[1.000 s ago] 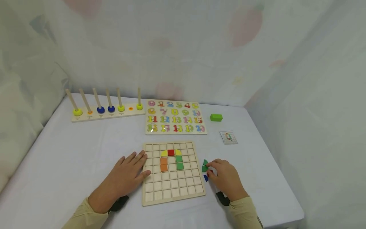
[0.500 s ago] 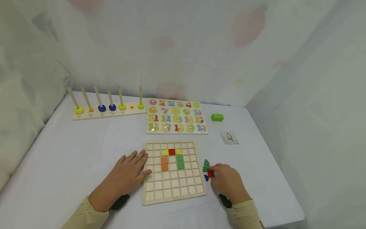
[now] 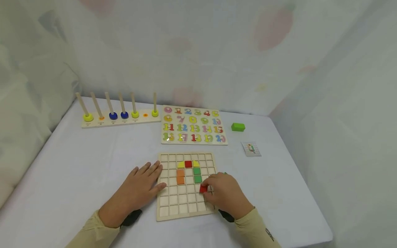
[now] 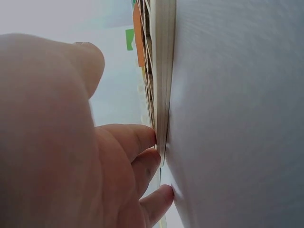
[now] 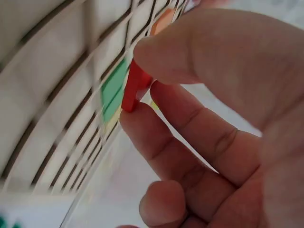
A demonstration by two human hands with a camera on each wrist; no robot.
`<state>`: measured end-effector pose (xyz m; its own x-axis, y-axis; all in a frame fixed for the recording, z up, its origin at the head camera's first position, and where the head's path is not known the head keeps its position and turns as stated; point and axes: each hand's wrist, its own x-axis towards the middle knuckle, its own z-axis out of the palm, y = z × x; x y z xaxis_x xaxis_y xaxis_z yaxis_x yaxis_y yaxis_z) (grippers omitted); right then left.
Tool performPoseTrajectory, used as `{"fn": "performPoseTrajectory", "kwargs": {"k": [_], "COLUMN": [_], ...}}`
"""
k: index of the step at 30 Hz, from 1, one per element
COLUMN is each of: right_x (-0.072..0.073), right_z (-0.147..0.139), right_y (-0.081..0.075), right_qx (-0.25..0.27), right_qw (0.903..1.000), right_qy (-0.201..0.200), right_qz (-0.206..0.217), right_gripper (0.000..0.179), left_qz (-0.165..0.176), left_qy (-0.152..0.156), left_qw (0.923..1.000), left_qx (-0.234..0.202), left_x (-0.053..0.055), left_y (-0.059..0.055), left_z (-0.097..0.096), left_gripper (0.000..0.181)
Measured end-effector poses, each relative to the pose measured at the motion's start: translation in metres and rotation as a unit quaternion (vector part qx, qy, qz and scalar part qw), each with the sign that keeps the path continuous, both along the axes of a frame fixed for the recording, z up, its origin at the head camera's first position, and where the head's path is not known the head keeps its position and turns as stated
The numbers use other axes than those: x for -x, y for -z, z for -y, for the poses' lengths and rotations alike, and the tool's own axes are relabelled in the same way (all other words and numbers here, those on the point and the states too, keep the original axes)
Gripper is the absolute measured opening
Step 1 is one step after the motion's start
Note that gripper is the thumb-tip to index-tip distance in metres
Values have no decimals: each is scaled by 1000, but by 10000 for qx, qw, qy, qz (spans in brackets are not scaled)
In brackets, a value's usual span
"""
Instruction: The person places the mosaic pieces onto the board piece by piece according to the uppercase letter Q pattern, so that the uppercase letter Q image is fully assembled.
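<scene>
A wooden grid board (image 3: 173, 209) lies in the middle of the table, with yellow, red, orange and green tiles set in its cells. My left hand (image 3: 138, 191) lies flat at the board's left edge, fingers straight; its fingertips touch that edge in the left wrist view. Between thumb and fingertips my right hand (image 3: 226, 193) pinches a red square tile (image 5: 136, 85) over the board, just below the lower green tile (image 3: 197, 179). In the right wrist view the red tile stands tilted beside the grid. A green piece (image 3: 225, 173) peeks out behind the right hand.
Behind the board lies a number puzzle (image 3: 194, 124). A peg stand (image 3: 121, 120) with blue and yellow rings is at the back left. A green block (image 3: 238, 127) and a small pattern card (image 3: 251, 149) lie at the right. Fabric walls enclose the table.
My right hand has picked up the red square tile from beside the board and carried it left over the grid. The left hand stays at the board's edge.
</scene>
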<state>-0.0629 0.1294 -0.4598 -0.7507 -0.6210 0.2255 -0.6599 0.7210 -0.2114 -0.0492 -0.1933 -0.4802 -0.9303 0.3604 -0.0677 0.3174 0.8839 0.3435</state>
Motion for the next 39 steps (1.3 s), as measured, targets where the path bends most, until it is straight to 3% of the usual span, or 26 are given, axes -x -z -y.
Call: {"fn": "performPoseTrajectory", "kwargs": {"k": [6, 11, 16, 19, 21, 23, 26, 30, 35, 39], "right_x": [-3, -4, -1, 0, 2, 2, 3, 1, 0, 0], "right_z": [26, 29, 24, 10, -8, -28, -57, -76, -71, -51], "right_y": [6, 9, 8, 4, 3, 4, 14, 23, 27, 26], "right_qx": [-103, -203, -493, -464, -346, -344, -471, -409, 22, 211], "right_qw": [9977, 9984, 9975, 9988, 9981, 9922, 9816, 9782, 9792, 9890], "right_qy": [-656, -511, -496, -119, 486, 1165, 1745, 1799, 1839, 1216], "right_qz": [-150, -134, -29, 69, 125, 267, 623, 957, 854, 818], "right_gripper": [6, 7, 13, 19, 23, 25, 25, 22, 18, 21], "left_qz": [-204, -383, -346, -292, -270, -287, -246, -192, -162, -189], "left_qy": [17, 204, 180, 154, 159, 154, 111, 60, -26, -56], "left_qw": [9997, 9990, 9992, 9995, 9995, 9994, 9996, 9998, 9998, 9997], "left_qx": [128, 56, 48, 0, -69, -126, -125, -92, -137, -156], "left_x": [-6, -4, -1, 1, 2, 3, 3, 0, -3, -4], "left_y": [-1, -5, -5, -3, -1, 3, 3, 0, 3, 6], "left_z": [2, -2, -5, -5, -5, -4, -3, -3, 2, 6], "left_gripper": [74, 74, 72, 72, 73, 74, 74, 72, 74, 76]}}
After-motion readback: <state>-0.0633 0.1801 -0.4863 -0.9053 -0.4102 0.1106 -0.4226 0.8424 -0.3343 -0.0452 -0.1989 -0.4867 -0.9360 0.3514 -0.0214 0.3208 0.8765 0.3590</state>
